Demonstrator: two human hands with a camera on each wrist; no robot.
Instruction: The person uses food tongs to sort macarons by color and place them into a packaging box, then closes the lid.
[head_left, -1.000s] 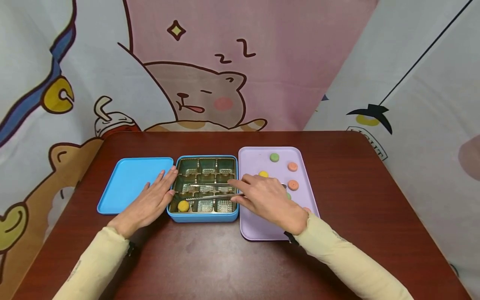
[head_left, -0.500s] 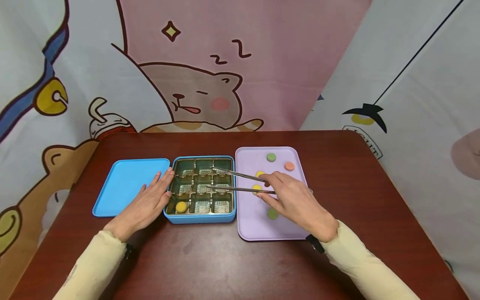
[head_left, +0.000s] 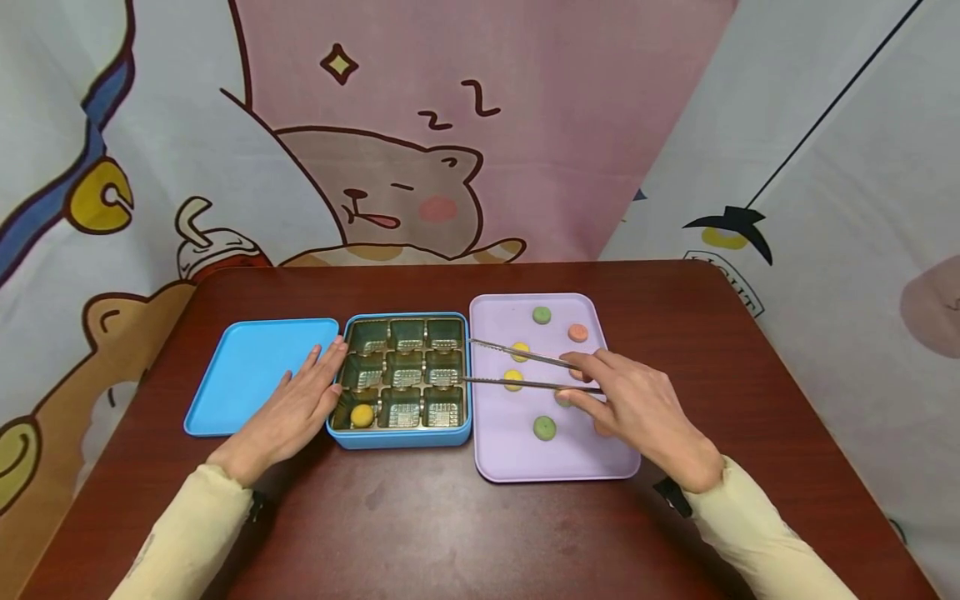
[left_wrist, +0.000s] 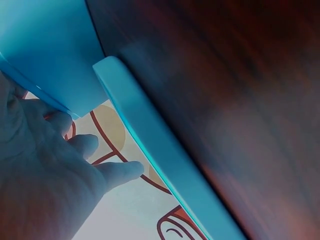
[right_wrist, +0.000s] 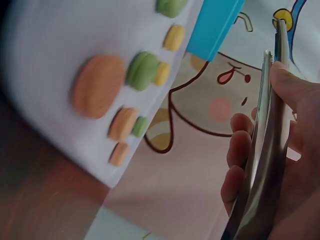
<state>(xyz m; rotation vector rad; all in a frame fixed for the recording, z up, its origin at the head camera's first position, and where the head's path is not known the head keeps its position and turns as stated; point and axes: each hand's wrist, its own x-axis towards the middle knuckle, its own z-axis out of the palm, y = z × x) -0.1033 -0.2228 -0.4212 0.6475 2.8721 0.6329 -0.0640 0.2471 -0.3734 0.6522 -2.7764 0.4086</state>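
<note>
My right hand (head_left: 645, 408) holds a pair of metal tongs (head_left: 525, 354) over the lilac tray (head_left: 510, 458). The tongs' two arms stand apart with nothing between them, tips near the right rim of the blue box (head_left: 405, 438). On the tray lie macarons: a yellow macaron (head_left: 513, 380), a green macaron (head_left: 545, 428), an orange macaron (right_wrist: 99, 86) and several others, some partly covered by the hand. One yellow macaron (head_left: 362, 416) sits in the box's front left compartment. My left hand (head_left: 288, 408) rests with straight fingers against the box's left side.
A light blue lid (head_left: 247, 358) lies to the left of the box, partly under the left hand's reach. Box and tray stand side by side on the dark brown table (head_left: 420, 533). Behind the table hangs a cartoon-printed cloth (head_left: 570, 125).
My right hand has drawn the tongs back from over the box to the right, above the tray. The yellow macaron stays in its compartment, and my left hand keeps its place.
</note>
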